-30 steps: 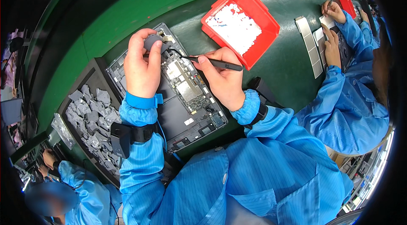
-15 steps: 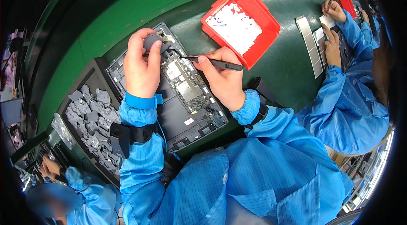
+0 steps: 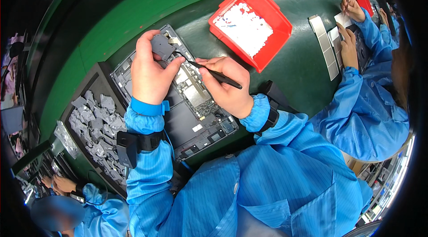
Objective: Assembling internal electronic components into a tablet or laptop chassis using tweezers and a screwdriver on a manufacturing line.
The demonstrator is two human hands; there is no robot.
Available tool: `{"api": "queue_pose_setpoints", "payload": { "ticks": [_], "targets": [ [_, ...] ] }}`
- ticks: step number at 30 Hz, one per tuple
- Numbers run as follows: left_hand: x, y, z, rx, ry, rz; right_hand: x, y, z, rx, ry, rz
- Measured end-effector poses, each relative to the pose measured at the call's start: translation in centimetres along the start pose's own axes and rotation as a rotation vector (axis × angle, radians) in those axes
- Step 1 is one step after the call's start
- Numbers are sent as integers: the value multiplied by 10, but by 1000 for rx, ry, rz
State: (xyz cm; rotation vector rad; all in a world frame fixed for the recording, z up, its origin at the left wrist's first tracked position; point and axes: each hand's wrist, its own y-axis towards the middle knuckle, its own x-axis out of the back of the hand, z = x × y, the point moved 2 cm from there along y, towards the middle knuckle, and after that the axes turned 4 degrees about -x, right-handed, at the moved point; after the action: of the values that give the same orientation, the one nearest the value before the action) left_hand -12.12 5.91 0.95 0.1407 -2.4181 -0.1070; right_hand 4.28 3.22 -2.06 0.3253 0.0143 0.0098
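Observation:
My left hand (image 3: 150,76), with a blue wrist strap, pinches a thin grey moulded piece (image 3: 162,47) between thumb and fingers. It is held over the far end of an opened laptop chassis (image 3: 174,123), whose circuit board (image 3: 195,96) is exposed. Black tweezers (image 3: 221,78) with a bent tip are gripped in my right hand (image 3: 232,89). Their tip reaches the right edge of the grey piece; whether it pinches anything there is too small to tell. My left hand covers part of the chassis.
Left of the chassis, a black tray (image 3: 94,75) holds many similar grey pieces, with a clear plastic bag (image 3: 67,139) beside it. A red bin (image 3: 280,25) of small white bits stands at the far right. Co-workers' hands (image 3: 349,49) are busy at right and lower left.
The grey piece has turned to show more of its flat face, and my left thumb has moved right. My right hand has shifted slightly left and down, tilting the tweezers more steeply.

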Motion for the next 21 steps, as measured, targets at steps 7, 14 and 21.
{"api": "queue_pose_setpoints", "payload": {
  "ticks": [7, 14, 21],
  "targets": [
    [2, 2, -5, 8, 57, 13, -2, 2, -2, 43, 3, -11],
    [4, 3, -16, -72, 118, -6, -2, 2, -3, 68, 3, -10],
    [5, 6, -10, 0, 105, 64, 5, 1, 8, 73, 40, -23]
  ]
}}
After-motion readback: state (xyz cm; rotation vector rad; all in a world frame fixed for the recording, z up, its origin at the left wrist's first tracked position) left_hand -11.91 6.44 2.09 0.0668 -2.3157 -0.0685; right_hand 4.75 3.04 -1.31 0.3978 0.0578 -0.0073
